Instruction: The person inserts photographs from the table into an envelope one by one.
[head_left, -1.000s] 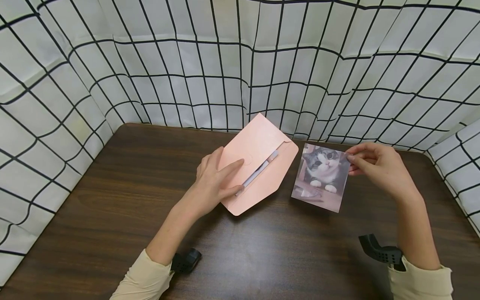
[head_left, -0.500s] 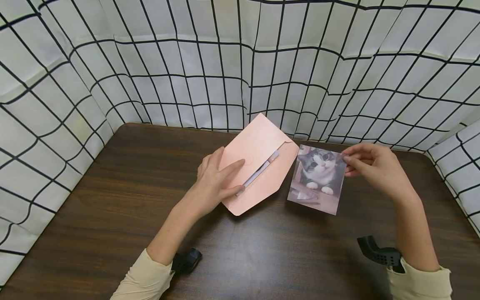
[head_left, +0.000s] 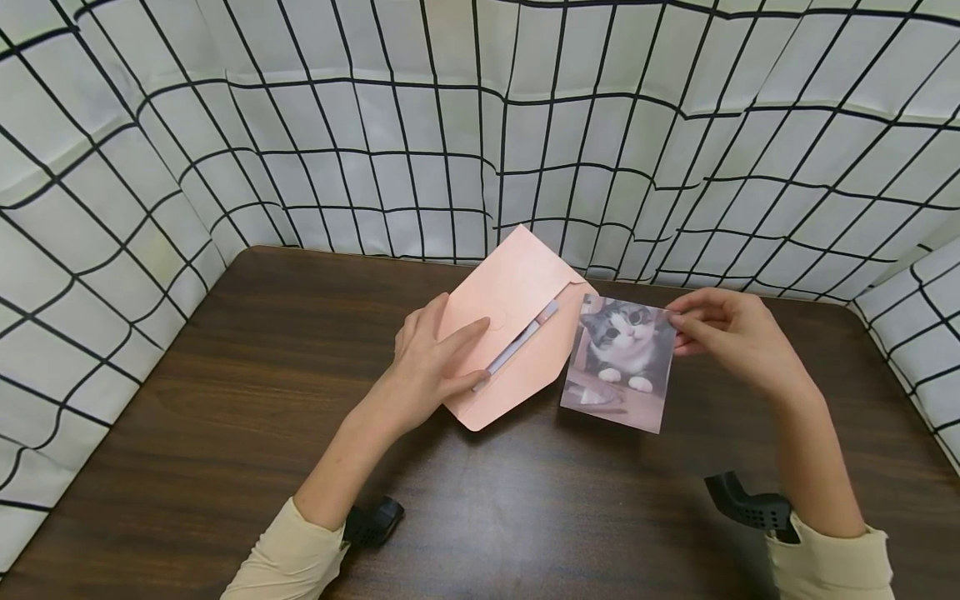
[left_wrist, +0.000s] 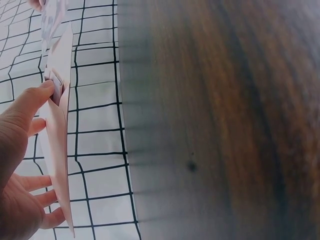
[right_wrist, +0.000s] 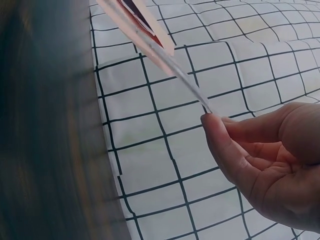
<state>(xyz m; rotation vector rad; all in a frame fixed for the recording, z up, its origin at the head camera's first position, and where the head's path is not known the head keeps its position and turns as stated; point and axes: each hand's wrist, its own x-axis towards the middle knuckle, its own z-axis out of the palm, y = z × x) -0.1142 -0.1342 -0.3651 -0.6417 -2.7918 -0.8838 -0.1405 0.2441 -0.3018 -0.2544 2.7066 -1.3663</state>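
Note:
A pink envelope point(head_left: 517, 287) is tilted above the middle of the table, its pointed flap folded back toward the lower right. My left hand point(head_left: 427, 367) holds its left side, thumb at the opening and index finger over the front. A pale card edge point(head_left: 521, 337) shows inside the slit. Between thumb and fingers, my right hand point(head_left: 731, 337) pinches the upper right corner of a cat photo point(head_left: 622, 375). The photo's left edge overlaps the envelope's flap in the head view. Seen nearly edge-on in the right wrist view, the photo point(right_wrist: 190, 85) reaches toward the envelope point(right_wrist: 159, 59).
Below lies a dark brown wooden table point(head_left: 487, 517). White cloth walls with black grid lines point(head_left: 420, 125) rise along its back and sides. Black wrist devices sit at the left sleeve point(head_left: 371, 521) and the right sleeve point(head_left: 750, 504).
My right hand has brought the cat photo leftward and slightly down, from apart to overlapping the envelope's flap in the head view. The left hand and envelope have hardly moved.

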